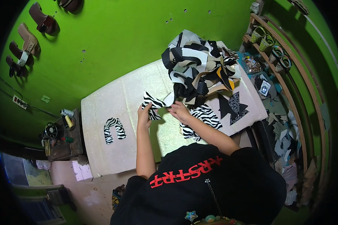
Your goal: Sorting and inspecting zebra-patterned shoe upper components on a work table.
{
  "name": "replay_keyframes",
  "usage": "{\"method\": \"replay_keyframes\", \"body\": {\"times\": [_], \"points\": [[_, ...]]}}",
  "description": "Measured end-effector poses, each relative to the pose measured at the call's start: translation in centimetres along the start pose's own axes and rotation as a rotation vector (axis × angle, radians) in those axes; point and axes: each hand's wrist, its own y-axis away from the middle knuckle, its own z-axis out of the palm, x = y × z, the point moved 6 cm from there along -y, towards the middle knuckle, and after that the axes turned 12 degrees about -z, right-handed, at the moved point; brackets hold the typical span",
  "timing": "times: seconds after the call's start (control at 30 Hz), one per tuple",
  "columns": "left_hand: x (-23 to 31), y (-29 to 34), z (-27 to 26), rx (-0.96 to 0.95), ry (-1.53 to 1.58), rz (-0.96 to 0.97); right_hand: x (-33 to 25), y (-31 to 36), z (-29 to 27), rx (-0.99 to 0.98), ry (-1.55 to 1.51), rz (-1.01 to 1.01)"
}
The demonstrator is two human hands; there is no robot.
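A zebra-print shoe-upper piece [152, 98] is held above the table, one end turned to show its white underside. My left hand [144, 115] grips its left part, the thumb on the print. My right hand [179, 111] is closed at the white end, fingertips pinching its edge; part of the grip is hidden. Below my right forearm lies a stack of zebra-print pieces [205, 117], partly covered by the arm. Off to the left, a U-shaped zebra-print piece [115, 129] rests flat on the table.
The glittery pale table [101, 105] carries a tall heap of mixed cut pieces [199, 67] at the back. Black patterned pieces [234, 108] lie at right. A small stand with thread spools [67, 116] is left. Wooden racks [285, 75] and scraps [281, 127] fill the right side.
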Motion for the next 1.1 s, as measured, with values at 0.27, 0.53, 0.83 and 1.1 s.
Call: {"method": "replay_keyframes", "body": {"times": [0.27, 0.53, 0.83, 1.1], "points": [[-3.8, -2.8, 2.0, 0.020, -0.277, -0.055, -1.9, 4.8, -2.8, -0.143, 0.290, 0.080], [-1.2, -2.8, 3.0, 0.507, -0.887, 0.679, -18.2, 4.6, -9.0, 0.205, 0.898, -0.850], [0.5, 5.7, 21.6, -0.213, -1.004, 1.291, -20.9, -2.6, -13.1, 0.320, 1.469, -0.622], [0.3, 2.2, 27.0, 0.044, -1.369, 1.139, -22.4, -3.9, -14.2, 0.232, 0.598, -0.223]]}}
